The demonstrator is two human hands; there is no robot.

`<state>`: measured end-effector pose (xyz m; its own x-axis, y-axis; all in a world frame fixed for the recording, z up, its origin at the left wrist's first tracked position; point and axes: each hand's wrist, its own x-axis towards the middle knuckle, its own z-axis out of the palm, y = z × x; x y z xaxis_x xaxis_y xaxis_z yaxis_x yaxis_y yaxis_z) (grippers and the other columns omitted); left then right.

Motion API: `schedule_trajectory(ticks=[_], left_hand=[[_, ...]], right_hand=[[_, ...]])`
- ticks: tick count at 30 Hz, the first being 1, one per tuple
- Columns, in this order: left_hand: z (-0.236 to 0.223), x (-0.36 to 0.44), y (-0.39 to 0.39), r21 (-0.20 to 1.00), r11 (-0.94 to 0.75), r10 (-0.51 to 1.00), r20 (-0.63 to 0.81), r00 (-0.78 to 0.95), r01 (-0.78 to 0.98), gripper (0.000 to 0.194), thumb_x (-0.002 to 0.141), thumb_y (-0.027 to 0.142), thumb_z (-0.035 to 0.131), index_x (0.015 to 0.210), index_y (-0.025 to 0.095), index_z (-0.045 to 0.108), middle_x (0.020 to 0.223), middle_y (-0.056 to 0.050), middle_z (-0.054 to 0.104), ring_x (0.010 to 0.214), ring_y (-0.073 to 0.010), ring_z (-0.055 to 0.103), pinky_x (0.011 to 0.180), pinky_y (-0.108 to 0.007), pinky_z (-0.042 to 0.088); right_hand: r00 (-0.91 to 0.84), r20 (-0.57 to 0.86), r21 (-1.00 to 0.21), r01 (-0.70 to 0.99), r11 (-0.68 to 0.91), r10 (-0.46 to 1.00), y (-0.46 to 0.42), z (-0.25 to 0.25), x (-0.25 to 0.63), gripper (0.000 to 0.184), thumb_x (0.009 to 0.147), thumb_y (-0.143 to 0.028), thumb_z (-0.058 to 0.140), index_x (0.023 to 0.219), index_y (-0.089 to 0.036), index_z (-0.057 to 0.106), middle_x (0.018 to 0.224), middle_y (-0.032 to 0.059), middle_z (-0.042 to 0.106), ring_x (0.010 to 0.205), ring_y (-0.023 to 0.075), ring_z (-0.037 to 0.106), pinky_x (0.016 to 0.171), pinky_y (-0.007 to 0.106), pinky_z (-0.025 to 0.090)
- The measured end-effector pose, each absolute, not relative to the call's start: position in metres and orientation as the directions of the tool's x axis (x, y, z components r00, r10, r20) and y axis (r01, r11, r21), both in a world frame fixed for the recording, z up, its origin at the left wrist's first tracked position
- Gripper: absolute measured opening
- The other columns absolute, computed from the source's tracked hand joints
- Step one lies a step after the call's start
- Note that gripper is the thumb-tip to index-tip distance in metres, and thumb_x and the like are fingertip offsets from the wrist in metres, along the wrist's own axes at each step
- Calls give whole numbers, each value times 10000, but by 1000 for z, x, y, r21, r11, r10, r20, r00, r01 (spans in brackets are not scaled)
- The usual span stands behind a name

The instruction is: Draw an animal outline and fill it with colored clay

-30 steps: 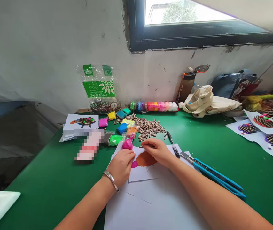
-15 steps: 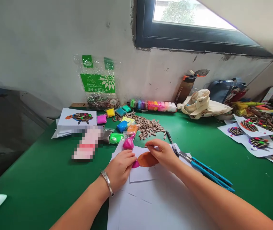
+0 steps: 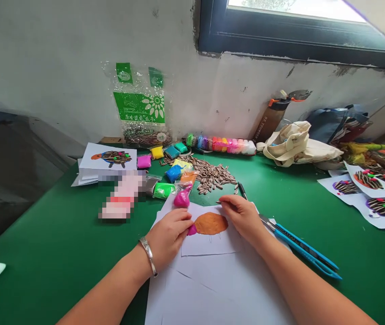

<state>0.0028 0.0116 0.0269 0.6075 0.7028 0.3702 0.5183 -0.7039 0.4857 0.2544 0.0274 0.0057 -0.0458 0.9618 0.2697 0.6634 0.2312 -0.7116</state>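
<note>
A flat orange clay shape (image 3: 211, 224) with a small magenta clay piece (image 3: 191, 230) at its left end lies on a white card (image 3: 209, 241). My left hand (image 3: 168, 237), with a silver bracelet at the wrist, presses its fingers on the card beside the magenta piece. My right hand (image 3: 241, 216) pinches a sunflower seed (image 3: 219, 202) just above the orange shape's upper right edge. A heap of sunflower seeds (image 3: 213, 175) lies behind the card.
Small bags of coloured clay (image 3: 174, 173) and a row of clay packs (image 3: 224, 145) sit near the wall, with a seed bag (image 3: 141, 113). Blue scissors (image 3: 300, 248) and a pen (image 3: 242, 190) lie right of the card. Finished seed pictures (image 3: 368, 189) lie far right, a cloth bag (image 3: 294, 144) behind.
My right hand has lifted off the orange clay and shifted right, so the whole shape shows. The camera view has tilted slightly down and right.
</note>
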Motion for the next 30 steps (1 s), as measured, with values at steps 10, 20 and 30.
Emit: schedule_trajectory(ticks=[10,20,30], left_hand=[[22,-1,13,487,-700,705,359,612,522,362,850,44,433,1017,186,720,1124,-98,692,1067,-211,636,937,-346,555],[24,-1,15,508,-696,704,344,621,508,435,784,-7,394,1029,164,710,1102,-87,702,1074,-189,631,963,-334,536],[27,0,13,556,-653,732,288,617,515,400,820,8,382,990,162,710,1100,-78,690,1080,-182,612,971,-325,517]], right_hand=[[-175,346,-558,752,352,922,21,8,255,259,878,-185,481,977,-209,719,910,91,676,870,232,596,766,365,480],[-640,382,-337,575,745,667,-20,37,207,309,869,-223,561,1168,-253,630,1190,82,629,1145,269,489,1004,462,382],[-605,394,-308,623,719,692,-15,36,218,280,923,-321,526,1163,-254,654,1351,108,524,1236,296,430,1005,514,401]])
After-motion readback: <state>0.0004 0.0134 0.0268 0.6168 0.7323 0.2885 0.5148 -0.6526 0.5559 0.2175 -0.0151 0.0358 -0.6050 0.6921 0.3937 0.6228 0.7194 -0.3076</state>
